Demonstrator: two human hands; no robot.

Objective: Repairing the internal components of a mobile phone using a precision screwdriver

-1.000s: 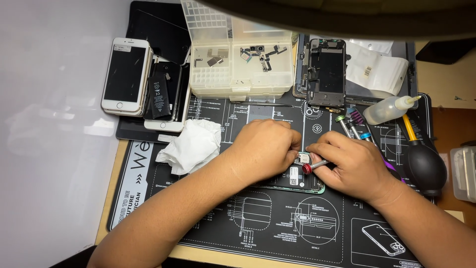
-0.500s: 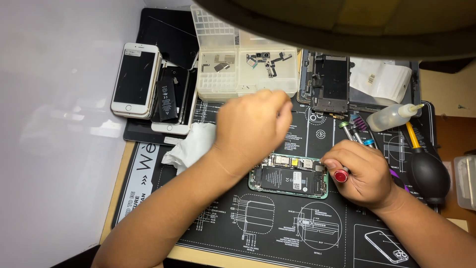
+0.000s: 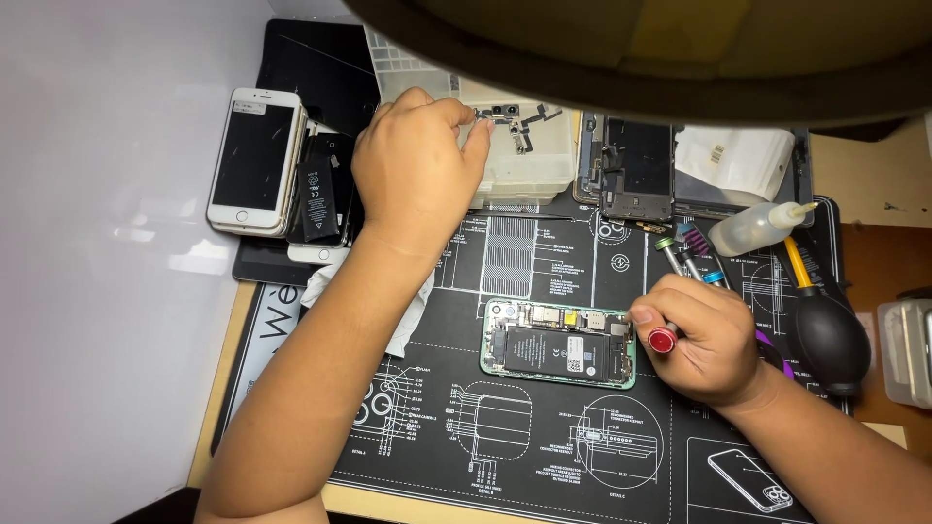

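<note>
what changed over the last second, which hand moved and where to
The left hand lifted off the opened phone and went up to the clear parts tray, fingertips now at the small parts there. The right hand stayed beside the phone, gripping the red-capped screwdriver. The phone did not move.

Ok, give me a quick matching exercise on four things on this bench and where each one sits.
Things:
1. opened green-framed phone
2. clear plastic parts tray
3. black rubber air blower
4. white phone with dark screen

Places:
A. far left, on a stack
B. under the left hand
C. mat centre, beside the right hand
D. right edge of the mat

Pairs: 1-C, 2-B, 3-D, 4-A
</note>
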